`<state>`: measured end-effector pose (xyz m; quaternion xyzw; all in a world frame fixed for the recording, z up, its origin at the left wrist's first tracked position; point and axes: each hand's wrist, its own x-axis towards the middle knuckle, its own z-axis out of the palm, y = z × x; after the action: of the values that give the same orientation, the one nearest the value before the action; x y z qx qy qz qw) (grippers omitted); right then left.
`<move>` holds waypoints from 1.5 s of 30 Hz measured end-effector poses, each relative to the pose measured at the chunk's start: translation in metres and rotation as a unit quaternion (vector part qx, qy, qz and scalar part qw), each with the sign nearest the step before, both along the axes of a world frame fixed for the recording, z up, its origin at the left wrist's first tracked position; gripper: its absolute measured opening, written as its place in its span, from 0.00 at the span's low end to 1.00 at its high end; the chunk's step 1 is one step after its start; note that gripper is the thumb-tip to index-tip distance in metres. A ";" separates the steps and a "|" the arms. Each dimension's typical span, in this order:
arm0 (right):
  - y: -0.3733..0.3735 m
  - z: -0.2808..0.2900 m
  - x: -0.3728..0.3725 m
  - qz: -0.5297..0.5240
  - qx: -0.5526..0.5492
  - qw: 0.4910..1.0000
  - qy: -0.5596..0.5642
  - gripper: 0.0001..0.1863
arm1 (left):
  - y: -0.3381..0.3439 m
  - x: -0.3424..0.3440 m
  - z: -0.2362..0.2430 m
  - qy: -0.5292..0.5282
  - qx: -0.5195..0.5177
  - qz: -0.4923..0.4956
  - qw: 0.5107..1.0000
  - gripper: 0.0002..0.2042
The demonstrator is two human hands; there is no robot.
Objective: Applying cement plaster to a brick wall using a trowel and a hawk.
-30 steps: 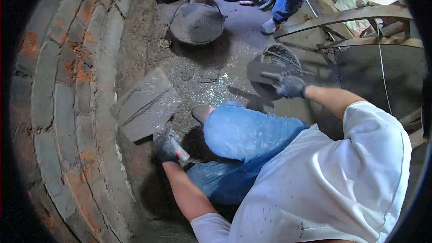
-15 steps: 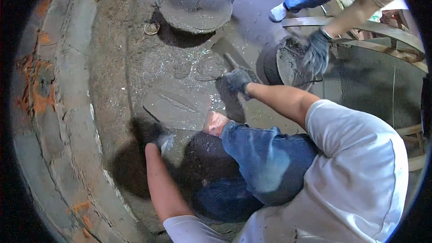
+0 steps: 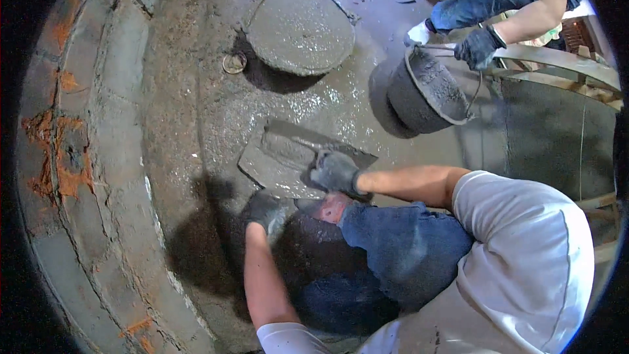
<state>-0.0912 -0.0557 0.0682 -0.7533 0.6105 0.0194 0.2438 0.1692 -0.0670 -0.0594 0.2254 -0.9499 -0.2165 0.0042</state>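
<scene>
My left hand (image 3: 265,212), in a dark grey glove, is closed on the near edge of a flat mortar-covered board (image 3: 268,164), with a pale item showing at the fingers. My right hand (image 3: 337,172), gloved too, grips the handle of a long rectangular steel trowel (image 3: 295,131), which lies across the board among wet grey mortar. My bent knee in jeans (image 3: 406,255) is just right of my hands, over the wet floor (image 3: 406,157).
A cracked brick wall (image 3: 78,157) curves along the left. A full bucket of mortar (image 3: 298,26) stands beyond my hands. A co-worker's gloved hand (image 3: 478,49) holds a tilted bucket (image 3: 426,98) at upper right, near curved wooden frames (image 3: 557,65). A small round container (image 3: 234,62) lies left.
My right hand has moved left from the right-hand bucket onto the board with the trowel. The co-worker's hand has come to that bucket, which is now tilted. The view has shifted.
</scene>
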 end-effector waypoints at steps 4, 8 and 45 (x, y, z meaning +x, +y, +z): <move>-0.014 0.037 -0.093 0.042 -0.191 0.981 0.002 0.10 | -0.024 -0.102 0.109 -0.050 0.579 0.404 0.706 0.09; -0.130 0.172 -0.128 -0.049 -0.073 0.983 0.163 0.15 | -0.006 -0.102 0.035 0.149 0.439 0.320 0.826 0.09; -0.146 0.208 -0.129 0.273 -0.072 0.879 0.383 0.06 | -0.047 -0.151 0.138 0.240 0.335 0.348 0.842 0.16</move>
<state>-0.2206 -0.2019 0.2764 -0.8393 0.4256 0.3288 -0.0792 0.0184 -0.1145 0.0785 0.4700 -0.6482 -0.5527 0.2312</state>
